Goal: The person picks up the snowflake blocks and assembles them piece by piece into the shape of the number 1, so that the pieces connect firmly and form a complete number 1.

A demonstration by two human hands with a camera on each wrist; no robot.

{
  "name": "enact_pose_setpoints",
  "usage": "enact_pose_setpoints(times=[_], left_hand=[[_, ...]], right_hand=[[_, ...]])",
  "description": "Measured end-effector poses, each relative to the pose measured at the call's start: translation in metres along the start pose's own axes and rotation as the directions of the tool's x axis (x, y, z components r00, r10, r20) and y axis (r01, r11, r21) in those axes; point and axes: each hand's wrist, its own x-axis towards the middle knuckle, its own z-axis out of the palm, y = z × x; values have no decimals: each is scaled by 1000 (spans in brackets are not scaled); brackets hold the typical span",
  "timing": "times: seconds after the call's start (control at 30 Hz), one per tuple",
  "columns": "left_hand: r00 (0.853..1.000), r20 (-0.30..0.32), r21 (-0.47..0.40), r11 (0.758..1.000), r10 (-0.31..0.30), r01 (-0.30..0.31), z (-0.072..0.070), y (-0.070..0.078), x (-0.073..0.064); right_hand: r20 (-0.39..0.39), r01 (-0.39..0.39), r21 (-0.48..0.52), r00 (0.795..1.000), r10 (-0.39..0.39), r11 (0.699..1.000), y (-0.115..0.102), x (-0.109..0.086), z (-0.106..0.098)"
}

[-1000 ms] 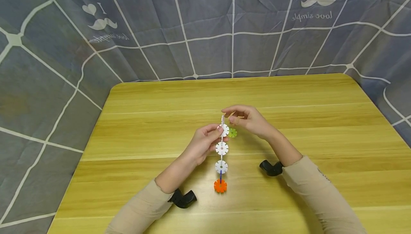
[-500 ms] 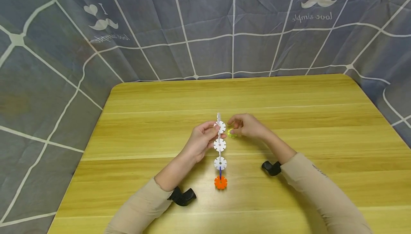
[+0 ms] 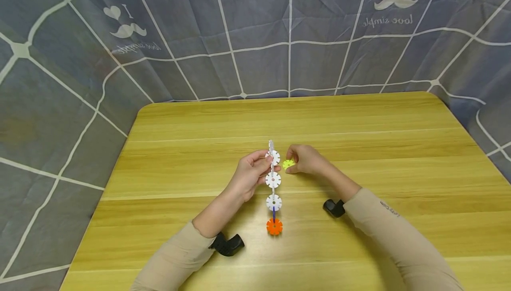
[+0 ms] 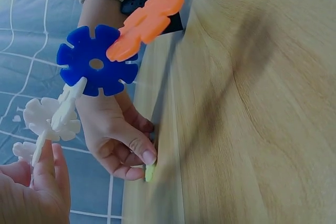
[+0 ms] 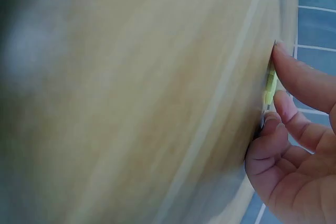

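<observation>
My left hand (image 3: 250, 176) pinches a chain of slotted snowflake discs near its far end, thumb over a white disc. More white discs (image 3: 273, 179) run toward me, set crosswise in one another, followed by a blue disc (image 4: 79, 59) and an orange disc (image 3: 274, 226) at the near end. The left wrist view shows this chain raised off the table. Just right of it, my right hand (image 3: 307, 159) grips a yellow-green snowflake disc (image 3: 288, 164) by its edges, low at the tabletop. Thumb and fingers partly cover that disc in the right wrist view (image 5: 271, 86).
The wood-grain table (image 3: 191, 122) reaches back to a grey curtain (image 3: 259, 29) with white lines. Black wrist devices (image 3: 228, 245) sit at both sleeve cuffs. A shadow of the chain falls on the tabletop in the left wrist view.
My right hand has come down from beside the chain's far end to the yellow-green disc and taken hold of it. The left hand and chain have shifted slightly left.
</observation>
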Motion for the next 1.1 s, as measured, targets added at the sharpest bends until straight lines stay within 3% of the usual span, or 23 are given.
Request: enact_pose_setpoints(times=[0.27,0.47,0.67,1.1], left_hand=[[1000,-11,-7,1000,4,-4,0,0,-1],[1000,-11,-20,1000,12,-13,-1,-2,0],[1000,-28,-12,1000,0,0,0,-3,1],[999,-35,1,1000,-22,22,0,-2,2]], right_hand=[[13,-5,18,1000,5,1000,1,0,-1],[13,41,121,999,-43,992,5,-2,-3],[47,24,232,998,-36,972,7,-1,-4],[-55,131,377,991,-119,917,-12,-4,-29]])
